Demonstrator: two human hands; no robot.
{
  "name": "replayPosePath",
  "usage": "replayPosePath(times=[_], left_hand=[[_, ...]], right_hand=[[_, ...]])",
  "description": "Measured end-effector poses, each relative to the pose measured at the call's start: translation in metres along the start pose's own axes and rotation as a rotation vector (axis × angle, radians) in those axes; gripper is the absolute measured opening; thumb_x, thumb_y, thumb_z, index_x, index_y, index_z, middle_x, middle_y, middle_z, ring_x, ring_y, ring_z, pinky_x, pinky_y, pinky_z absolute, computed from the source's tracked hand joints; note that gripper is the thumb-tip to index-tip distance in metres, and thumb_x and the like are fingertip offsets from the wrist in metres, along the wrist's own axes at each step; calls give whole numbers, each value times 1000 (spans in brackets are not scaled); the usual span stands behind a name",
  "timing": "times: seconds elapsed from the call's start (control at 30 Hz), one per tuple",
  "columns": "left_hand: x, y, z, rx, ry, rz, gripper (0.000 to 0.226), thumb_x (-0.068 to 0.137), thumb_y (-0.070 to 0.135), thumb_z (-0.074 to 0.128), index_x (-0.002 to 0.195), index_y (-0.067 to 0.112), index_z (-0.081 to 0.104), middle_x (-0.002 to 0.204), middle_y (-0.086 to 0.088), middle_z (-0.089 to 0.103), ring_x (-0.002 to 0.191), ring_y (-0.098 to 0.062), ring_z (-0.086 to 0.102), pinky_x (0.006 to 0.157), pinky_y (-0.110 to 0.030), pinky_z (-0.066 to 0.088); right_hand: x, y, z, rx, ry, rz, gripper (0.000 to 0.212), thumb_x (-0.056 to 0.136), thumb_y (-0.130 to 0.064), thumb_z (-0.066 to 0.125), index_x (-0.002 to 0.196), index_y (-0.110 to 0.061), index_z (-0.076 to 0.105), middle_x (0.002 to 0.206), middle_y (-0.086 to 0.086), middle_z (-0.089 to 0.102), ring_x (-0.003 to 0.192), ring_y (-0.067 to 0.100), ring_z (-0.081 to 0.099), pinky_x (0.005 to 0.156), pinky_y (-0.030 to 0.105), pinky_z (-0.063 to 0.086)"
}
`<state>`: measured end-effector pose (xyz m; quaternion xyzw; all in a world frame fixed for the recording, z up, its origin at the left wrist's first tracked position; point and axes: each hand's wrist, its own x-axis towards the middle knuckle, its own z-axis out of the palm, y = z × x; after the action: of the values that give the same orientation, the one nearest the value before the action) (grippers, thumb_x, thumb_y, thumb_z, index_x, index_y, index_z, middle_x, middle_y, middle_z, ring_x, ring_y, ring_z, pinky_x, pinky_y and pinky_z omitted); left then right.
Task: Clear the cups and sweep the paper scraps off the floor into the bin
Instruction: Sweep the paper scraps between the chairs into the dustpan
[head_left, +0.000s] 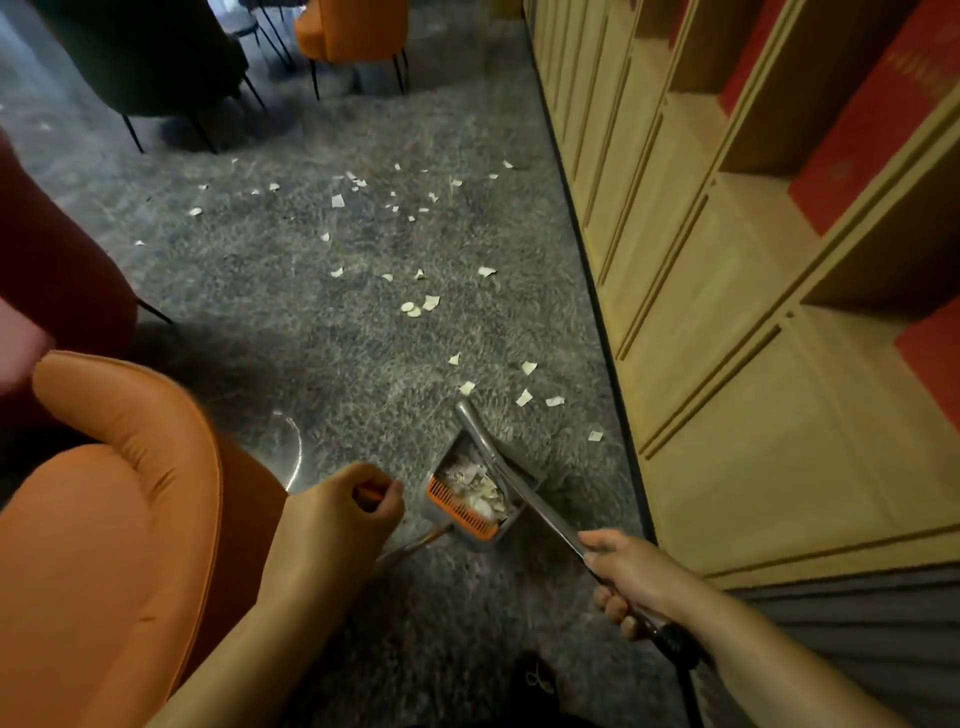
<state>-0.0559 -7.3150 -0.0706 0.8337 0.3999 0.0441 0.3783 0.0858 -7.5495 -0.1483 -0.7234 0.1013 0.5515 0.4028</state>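
Left hand (347, 506): fingers curled round the orange handle (370, 492) of the dustpan (470, 493). Right hand (626, 577): clamped on the metal broom pole (530, 499), which slants across the dustpan's right side. Dustpan: grey, orange comb edge, standing on the grey carpet (311, 338) between the 2 hands, crumpled paper inside. Scraps (420, 307): pale, scattered over the carpet beyond the dustpan, several near the wooden cabinet (727, 312) at right. Orange chair (119, 493): just left of the left hand.
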Motion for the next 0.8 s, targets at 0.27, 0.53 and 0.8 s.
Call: replayPosePath(times=[0.27, 0.53, 0.8], left_hand=[[88, 15, -18, -84, 144, -29, 12, 87, 27, 71, 76, 31, 68, 67, 9, 67, 62, -4, 63, 62, -25, 53], [218, 17, -60, -54, 228, -80, 15, 85, 28, 74, 72, 29, 67, 63, 10, 64, 62, -6, 60, 63, -32, 52], [361, 26, -125, -60, 244, -113, 10, 85, 30, 73, 77, 27, 69, 65, 9, 63, 61, -7, 59, 61, -33, 53]], right_hand=[[50, -115, -4, -108, -40, -77, 38, 103, -17, 36, 140, -26, 35, 62, 7, 40, 37, 9, 35, 37, 16, 29], [125, -248, 28, -157, -67, -91, 32, 103, -17, 37, 133, -28, 40, 60, 8, 42, 33, 8, 34, 36, 14, 30], [184, -397, 64, -219, -91, -97, 36, 103, -17, 37, 137, -26, 38, 61, 9, 42, 35, 8, 35, 36, 14, 29]])
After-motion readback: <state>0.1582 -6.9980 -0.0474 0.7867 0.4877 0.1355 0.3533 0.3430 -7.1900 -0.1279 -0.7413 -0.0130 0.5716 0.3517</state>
